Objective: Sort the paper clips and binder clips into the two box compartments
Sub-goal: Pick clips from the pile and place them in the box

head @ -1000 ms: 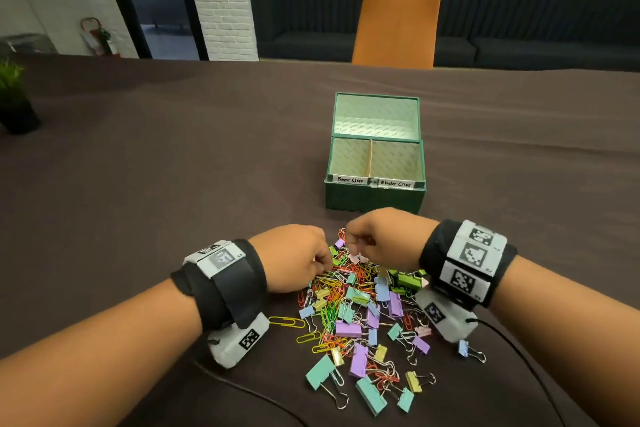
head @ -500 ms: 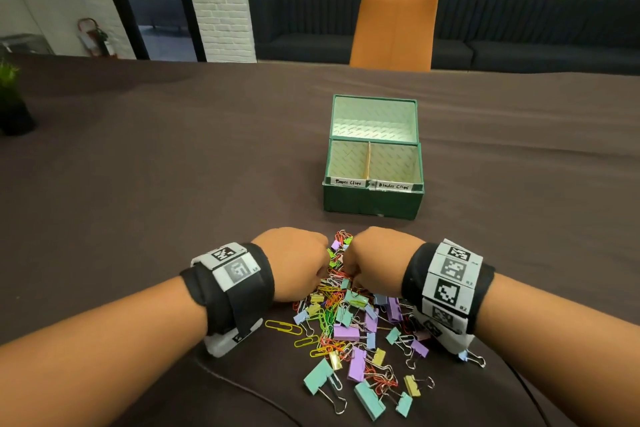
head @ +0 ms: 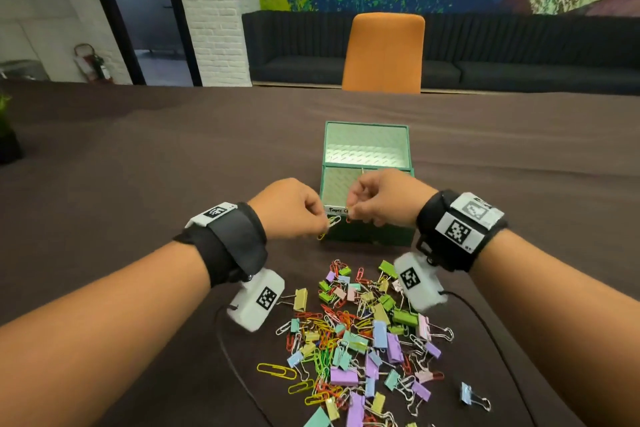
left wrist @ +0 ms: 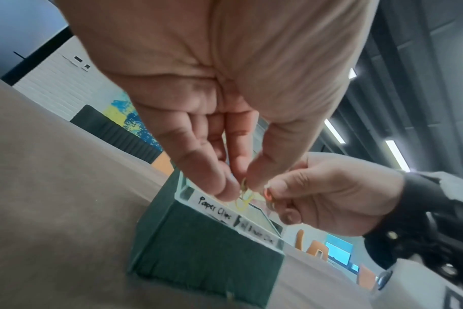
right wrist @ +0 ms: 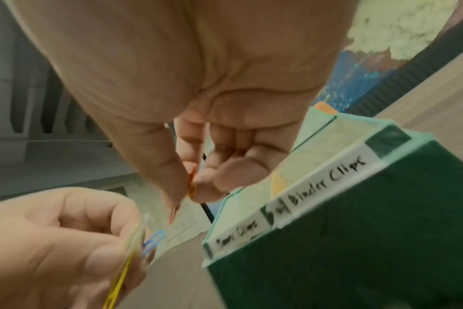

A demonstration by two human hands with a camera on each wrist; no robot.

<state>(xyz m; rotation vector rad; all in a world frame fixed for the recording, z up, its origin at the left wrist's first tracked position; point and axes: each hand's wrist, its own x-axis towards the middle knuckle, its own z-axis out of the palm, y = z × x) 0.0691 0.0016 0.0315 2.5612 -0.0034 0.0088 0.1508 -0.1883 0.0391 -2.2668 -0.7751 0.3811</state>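
Up close, two hands are held side by side at the front edge of a green box (head: 367,236) on a dark table (head: 138,166). Yellow paper clips (right wrist: 119,278) are pinched in the left hand (head: 291,210); an orange paper clip (right wrist: 192,188) is pinched between thumb and fingertips of the right hand (head: 384,199), near the compartment labelled for paper clips. A mixed pile of clips (head: 360,340) is spread on the table nearer the person
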